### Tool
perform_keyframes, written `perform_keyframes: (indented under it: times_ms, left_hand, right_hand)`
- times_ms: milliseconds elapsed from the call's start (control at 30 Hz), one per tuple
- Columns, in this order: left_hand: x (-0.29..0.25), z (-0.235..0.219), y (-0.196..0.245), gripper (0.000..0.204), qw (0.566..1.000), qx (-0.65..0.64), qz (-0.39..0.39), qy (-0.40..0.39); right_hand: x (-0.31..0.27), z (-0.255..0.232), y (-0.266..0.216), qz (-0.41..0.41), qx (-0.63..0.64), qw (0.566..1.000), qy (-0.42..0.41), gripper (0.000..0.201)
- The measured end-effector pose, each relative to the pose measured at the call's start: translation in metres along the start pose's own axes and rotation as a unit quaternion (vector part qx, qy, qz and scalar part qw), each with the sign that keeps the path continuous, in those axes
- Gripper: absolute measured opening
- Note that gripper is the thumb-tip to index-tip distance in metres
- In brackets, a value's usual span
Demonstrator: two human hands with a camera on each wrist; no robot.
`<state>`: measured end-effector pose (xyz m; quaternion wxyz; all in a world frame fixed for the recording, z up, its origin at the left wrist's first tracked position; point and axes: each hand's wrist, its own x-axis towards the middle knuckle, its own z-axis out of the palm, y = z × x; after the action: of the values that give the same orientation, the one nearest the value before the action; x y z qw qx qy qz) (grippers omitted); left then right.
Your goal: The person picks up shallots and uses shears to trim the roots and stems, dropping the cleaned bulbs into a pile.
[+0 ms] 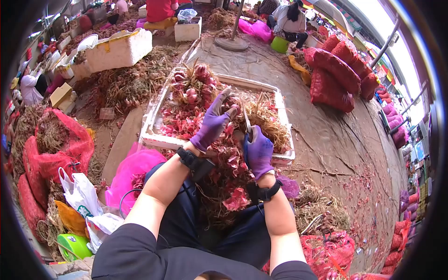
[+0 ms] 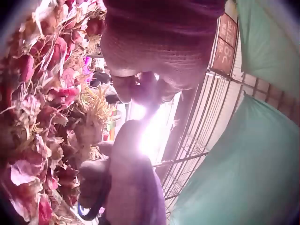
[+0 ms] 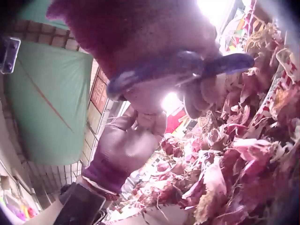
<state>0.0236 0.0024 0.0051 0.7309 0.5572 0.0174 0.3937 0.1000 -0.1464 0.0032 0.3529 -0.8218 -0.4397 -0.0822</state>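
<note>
In the head view, my purple-gloved left hand (image 1: 213, 123) is raised over a white foam tray (image 1: 154, 139), fingers and thumb pinching a small, mostly hidden shallot. My gloved right hand (image 1: 259, 153) grips scissors whose blades (image 1: 246, 117) point up beside the left fingertips. Blue scissor handles (image 3: 183, 65) curve around the right hand (image 3: 140, 33) in the right wrist view, with the left hand (image 3: 124, 150) close below. The left wrist view has the left hand (image 2: 159, 42) above the right hand (image 2: 136, 183). Red shallots (image 1: 191, 95) with dry roots fill the tray's left part.
Loose red skins (image 1: 228, 163) heap between the tray and my lap. Dry trimmings (image 1: 266, 119) lie in the tray's right part. Red mesh sacks (image 1: 331, 79) stand at the right back, a foam box (image 1: 119, 51) at the left back. A pink mesh bag (image 1: 133, 170) rests by my left knee.
</note>
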Motion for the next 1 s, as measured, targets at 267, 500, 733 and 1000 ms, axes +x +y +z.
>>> perform_keyframes:
  times_ms: [267, 500, 733, 1000]
  left_hand:
    - [0.003, -0.013, 0.003, 0.062, 0.989, -0.129, -0.068, 0.012]
    - [0.006, -0.015, -0.001, 0.072, 0.998, -0.049, 0.023, 0.029]
    - [0.004, -0.015, 0.005, 0.077, 0.999, 0.003, 0.044, 0.017]
    - [0.007, -0.018, -0.005, 0.071, 0.99, 0.123, 0.068, 0.015]
  right_hand:
    - [0.015, -0.018, 0.009, 0.004, 0.112, 0.994, 0.008, 0.051]
    - [0.012, -0.021, 0.001, 0.019, 0.027, 0.995, -0.094, 0.052]
    - [0.01, -0.019, 0.005, 0.034, 0.041, 0.994, -0.092, 0.051]
    - [0.007, -0.016, 0.004, 0.015, 0.006, 0.996, -0.084, 0.051]
